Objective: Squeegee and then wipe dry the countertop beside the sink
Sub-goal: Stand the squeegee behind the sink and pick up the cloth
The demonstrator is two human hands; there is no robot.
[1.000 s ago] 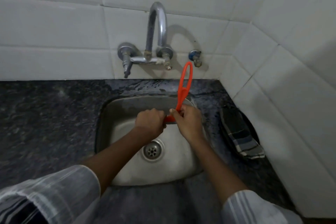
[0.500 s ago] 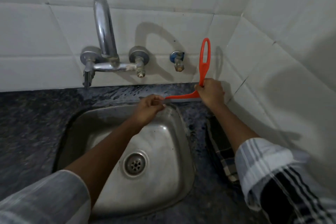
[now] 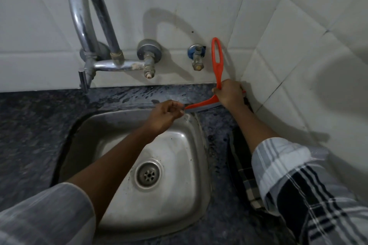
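An orange squeegee stands with its looped handle upright against the back wall tiles. Its blade rests on the dark speckled countertop behind the sink's far right corner. My right hand grips the squeegee where handle meets blade, close to the wall corner. My left hand pinches the blade's left end above the sink's rear rim. A dark checked cloth lies on the counter strip right of the steel sink, partly hidden by my right arm.
A chrome tap with two valves juts from the wall over the sink's back left. A small blue-collared valve sits just left of the squeegee handle. Water drops streak the counter behind the sink. White tiled walls enclose the right corner.
The squeegee has gone from above the sink basin to the counter at the back right corner, both hands still on it. My view has turned right and closer.
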